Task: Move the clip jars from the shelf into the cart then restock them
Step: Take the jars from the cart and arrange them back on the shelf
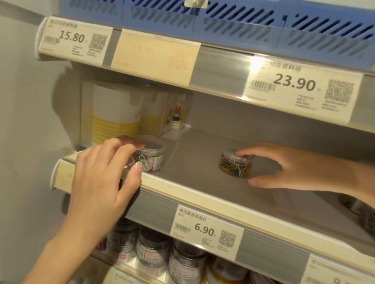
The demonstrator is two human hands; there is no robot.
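Note:
Two small clear jars of coloured paper clips stand on the grey middle shelf (201, 179). The left clip jar (152, 155) sits near the shelf's front left edge; my left hand (104, 180) is curled around it, fingers on the lid and thumb at its front. The right clip jar (235, 163) stands mid-shelf, further back. My right hand (293, 168) reaches in from the right and grips it, fingers on the lid and thumb low at its side. Both jars rest on the shelf.
Yellow-striped white boxes (114, 117) stand at the shelf's back left. The upper shelf (222, 72) with blue baskets (215, 17) hangs close overhead. Below, several jars (185, 264) fill the lower shelf. A white wall (13, 126) bounds the left.

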